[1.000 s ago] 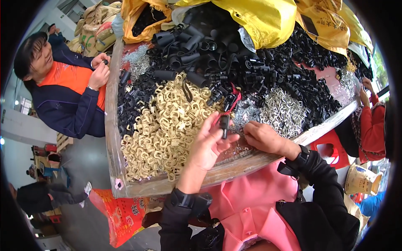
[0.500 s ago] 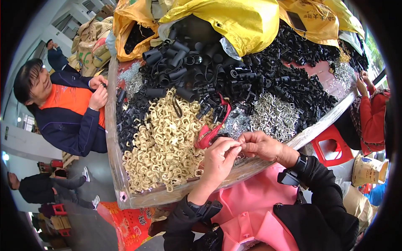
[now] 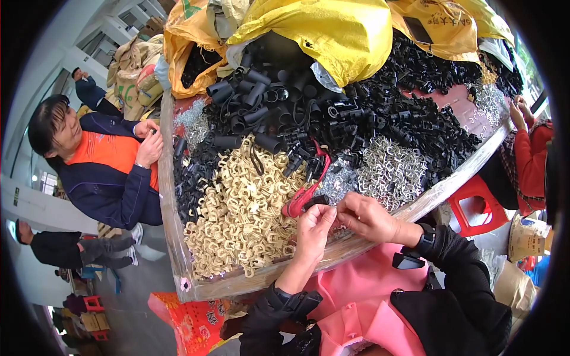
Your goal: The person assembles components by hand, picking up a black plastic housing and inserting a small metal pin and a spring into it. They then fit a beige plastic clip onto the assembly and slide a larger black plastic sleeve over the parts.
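My left hand (image 3: 313, 232) is closed in a pinch above the table's near edge. My right hand (image 3: 367, 216) is also closed, its thumb and fingers meeting the left fingertips. Whatever sits between them is too small or hidden to name. Just beyond the fingers lies a red strap-like item (image 3: 306, 199) with a dark end. To the left spreads a heap of beige plastic loop-shaped pieces (image 3: 240, 222). Past my right hand is a pile of silver metal hooks (image 3: 392, 169), with smaller shiny bits (image 3: 338, 183) beside it.
Black tubes and clips (image 3: 380, 118) cover the far part of the table, under yellow sacks (image 3: 332, 35). A raised wooden rim (image 3: 439, 181) borders the table. A person in orange and navy (image 3: 107, 154) works at the left; another in red (image 3: 531, 160) at the right, near a red stool (image 3: 478, 207).
My left hand has turned more upright, and the right fingers have curled further over the pinch. The whole view has shifted slightly. The person walking at the left has changed stride.
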Tool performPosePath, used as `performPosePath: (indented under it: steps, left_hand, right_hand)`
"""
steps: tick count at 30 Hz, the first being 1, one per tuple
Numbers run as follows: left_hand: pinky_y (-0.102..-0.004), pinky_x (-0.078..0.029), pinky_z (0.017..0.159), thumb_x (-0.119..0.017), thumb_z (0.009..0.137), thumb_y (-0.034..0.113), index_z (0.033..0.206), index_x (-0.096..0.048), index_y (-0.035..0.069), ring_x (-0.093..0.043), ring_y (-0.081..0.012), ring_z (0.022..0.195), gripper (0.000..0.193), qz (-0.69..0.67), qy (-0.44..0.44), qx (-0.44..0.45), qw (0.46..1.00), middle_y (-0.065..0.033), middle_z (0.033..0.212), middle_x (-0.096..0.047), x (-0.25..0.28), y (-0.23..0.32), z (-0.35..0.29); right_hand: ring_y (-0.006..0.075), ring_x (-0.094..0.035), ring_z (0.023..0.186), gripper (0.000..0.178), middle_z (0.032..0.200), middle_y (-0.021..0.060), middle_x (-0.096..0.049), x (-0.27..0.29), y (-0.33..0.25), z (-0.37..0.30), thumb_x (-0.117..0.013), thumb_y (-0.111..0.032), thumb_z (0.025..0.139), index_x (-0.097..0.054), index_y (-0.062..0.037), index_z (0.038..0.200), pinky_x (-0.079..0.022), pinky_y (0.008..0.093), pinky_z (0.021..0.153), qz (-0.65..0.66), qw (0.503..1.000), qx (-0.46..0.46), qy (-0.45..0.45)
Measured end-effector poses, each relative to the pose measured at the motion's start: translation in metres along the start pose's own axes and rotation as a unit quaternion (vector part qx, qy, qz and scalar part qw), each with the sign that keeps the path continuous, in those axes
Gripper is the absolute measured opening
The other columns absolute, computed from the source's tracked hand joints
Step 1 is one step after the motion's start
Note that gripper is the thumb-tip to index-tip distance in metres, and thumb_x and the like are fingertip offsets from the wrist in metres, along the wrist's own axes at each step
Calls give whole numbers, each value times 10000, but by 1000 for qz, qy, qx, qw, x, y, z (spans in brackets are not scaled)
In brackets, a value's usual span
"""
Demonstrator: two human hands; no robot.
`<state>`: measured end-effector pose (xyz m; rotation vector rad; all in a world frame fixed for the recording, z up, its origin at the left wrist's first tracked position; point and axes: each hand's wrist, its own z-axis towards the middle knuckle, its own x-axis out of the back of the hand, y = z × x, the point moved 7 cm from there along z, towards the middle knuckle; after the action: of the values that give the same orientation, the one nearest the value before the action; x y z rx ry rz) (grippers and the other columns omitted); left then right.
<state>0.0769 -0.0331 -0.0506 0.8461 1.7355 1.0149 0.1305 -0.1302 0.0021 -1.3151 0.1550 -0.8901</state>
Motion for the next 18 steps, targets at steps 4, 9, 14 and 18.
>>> performPosePath:
  steps: [4,9,14,18]
  left_hand:
    - [-166,-412,598,-560,804,82,811,-526,23,-494,-41,641,69,8,1,-21,1000,4,738,-546,-3,7,-3]
    - [-156,-390,583,-571,794,71,824,-531,24,-474,-30,630,68,29,-9,-76,997,18,721,-534,-8,21,-9]
    - [-152,-377,567,-570,797,78,828,-533,21,-456,-23,623,76,109,15,-90,990,28,710,-523,-1,23,-8]
    - [-147,-364,554,-572,798,88,815,-534,21,-443,-18,613,79,190,6,-141,972,33,703,-515,-1,27,-3]
  right_hand:
    - [74,-440,561,138,654,-24,-466,1,-12,0,-478,-146,854,-478,-13,816,-372,220,511,-90,993,74,33]
    - [48,-413,564,149,645,-31,-455,-14,22,-6,-488,-162,854,-489,-14,837,-352,201,501,272,943,-190,-35]
    - [37,-402,558,164,618,-31,-452,-19,24,-7,-487,-173,857,-506,-11,835,-333,186,491,321,922,-214,-37]
    - [38,-396,543,172,603,-30,-452,-18,26,-7,-486,-173,858,-518,-8,823,-326,184,482,312,924,-220,-38]
